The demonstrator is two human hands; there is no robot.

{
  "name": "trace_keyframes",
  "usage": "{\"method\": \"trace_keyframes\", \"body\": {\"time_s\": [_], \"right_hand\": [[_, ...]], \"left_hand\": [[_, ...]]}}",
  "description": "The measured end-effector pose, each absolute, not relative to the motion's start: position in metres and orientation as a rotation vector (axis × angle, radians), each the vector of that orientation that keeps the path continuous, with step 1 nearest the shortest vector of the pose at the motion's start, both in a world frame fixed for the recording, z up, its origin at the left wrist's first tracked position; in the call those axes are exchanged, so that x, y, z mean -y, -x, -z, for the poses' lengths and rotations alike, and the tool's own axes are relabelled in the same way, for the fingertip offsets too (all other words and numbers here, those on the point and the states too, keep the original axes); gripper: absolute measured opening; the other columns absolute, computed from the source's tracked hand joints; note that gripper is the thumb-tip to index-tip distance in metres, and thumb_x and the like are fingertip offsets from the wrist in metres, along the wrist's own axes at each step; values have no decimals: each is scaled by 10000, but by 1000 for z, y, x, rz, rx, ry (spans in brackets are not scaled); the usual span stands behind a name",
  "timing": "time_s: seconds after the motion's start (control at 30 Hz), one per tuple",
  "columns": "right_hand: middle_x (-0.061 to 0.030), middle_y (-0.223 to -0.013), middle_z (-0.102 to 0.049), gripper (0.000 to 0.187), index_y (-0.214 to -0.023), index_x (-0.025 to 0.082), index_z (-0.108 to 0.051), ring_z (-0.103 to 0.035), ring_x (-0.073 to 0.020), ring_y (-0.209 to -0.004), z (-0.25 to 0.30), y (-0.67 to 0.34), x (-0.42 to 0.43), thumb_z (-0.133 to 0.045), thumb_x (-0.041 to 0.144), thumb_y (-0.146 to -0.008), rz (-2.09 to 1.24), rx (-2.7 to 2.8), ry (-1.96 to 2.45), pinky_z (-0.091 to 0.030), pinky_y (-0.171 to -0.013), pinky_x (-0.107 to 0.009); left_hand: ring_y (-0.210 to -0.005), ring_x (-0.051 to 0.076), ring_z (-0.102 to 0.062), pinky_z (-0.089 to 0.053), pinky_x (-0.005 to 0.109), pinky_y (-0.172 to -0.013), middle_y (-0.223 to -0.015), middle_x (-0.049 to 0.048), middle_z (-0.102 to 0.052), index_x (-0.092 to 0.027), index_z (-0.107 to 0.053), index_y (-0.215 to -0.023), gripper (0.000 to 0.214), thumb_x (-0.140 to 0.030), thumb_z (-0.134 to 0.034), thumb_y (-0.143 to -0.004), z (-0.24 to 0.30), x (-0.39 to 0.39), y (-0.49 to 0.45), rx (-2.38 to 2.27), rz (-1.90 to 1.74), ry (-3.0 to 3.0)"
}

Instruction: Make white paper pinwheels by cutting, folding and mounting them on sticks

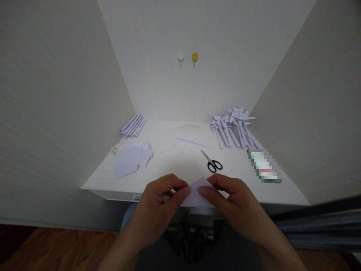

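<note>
Between my two hands is a small piece of white paper (197, 195), its top edge coming to a point, held at the table's front edge. My left hand (166, 199) pinches its left side between thumb and fingers. On the right side, my right hand (229, 195) grips it the same way, thumb on top. Scissors with black handles (214, 165) lie just beyond my right hand, blades pointing away to the left. Farther back on the white table (169, 169) rests a thin white paper stick (192, 142).
Several paper pinwheels (234, 126) lie at the back right, near a phone with a blurred screen (263, 165). Rolled paper sticks (134, 126) are stacked at the back left, with paper sheets (128, 160) in front. Walls enclose three sides; two hooks (194, 57) hang behind.
</note>
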State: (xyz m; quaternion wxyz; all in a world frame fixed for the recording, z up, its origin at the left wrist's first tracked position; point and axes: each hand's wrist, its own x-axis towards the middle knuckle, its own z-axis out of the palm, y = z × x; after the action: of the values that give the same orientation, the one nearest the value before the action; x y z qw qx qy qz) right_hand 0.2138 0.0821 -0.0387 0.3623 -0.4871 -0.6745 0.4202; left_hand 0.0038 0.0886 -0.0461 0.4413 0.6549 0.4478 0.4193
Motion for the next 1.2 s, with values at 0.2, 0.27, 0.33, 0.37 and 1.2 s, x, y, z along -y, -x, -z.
{"method": "trace_keyframes", "body": {"time_s": [0.2,0.27,0.33,0.37,1.2], "right_hand": [[18,-675,-615,241,-763,199,-686,-519,-134,-635,36,-215,-89,-650,343,-952,-1065,1748,1272,-384,-559,-248],[-3,-791,-686,145,-889,210,-711,-599,-148,-695,41,-213,-93,-713,355,-896,-1126,1565,1214,-450,-599,-248],[-22,-908,-726,324,-1078,226,-690,-657,-163,-724,50,-209,-95,-799,361,-804,-1204,1321,1144,-510,-630,-267],[-23,-907,-732,429,-1129,229,-672,-663,-164,-692,56,-205,-96,-836,363,-757,-1247,1220,1111,-522,-614,-274],[-8,-631,-636,412,-654,189,-693,-569,-166,-664,77,-221,-107,-675,470,-955,-984,1233,1154,-466,-693,-312]], "left_hand": [[-598,129,-450,-335,238,-542,-591,-27,-524,-189,-677,-631,321,-348,-666,-910,54,-89,4,-1107,-789,-1634],[-598,133,-460,-345,243,-549,-593,-23,-532,-185,-672,-638,322,-375,-675,-899,59,-90,3,-1120,-854,-1551],[-598,139,-486,-360,248,-553,-608,-12,-563,-181,-688,-672,317,-417,-685,-885,65,-92,-1,-1154,-953,-1443],[-595,141,-495,-366,250,-554,-609,-9,-573,-179,-691,-680,321,-430,-687,-879,67,-93,-3,-1175,-999,-1397],[-594,137,-459,-362,250,-568,-605,-16,-546,-174,-702,-718,319,-471,-720,-833,88,-92,-18,-1104,-940,-1260]]}}
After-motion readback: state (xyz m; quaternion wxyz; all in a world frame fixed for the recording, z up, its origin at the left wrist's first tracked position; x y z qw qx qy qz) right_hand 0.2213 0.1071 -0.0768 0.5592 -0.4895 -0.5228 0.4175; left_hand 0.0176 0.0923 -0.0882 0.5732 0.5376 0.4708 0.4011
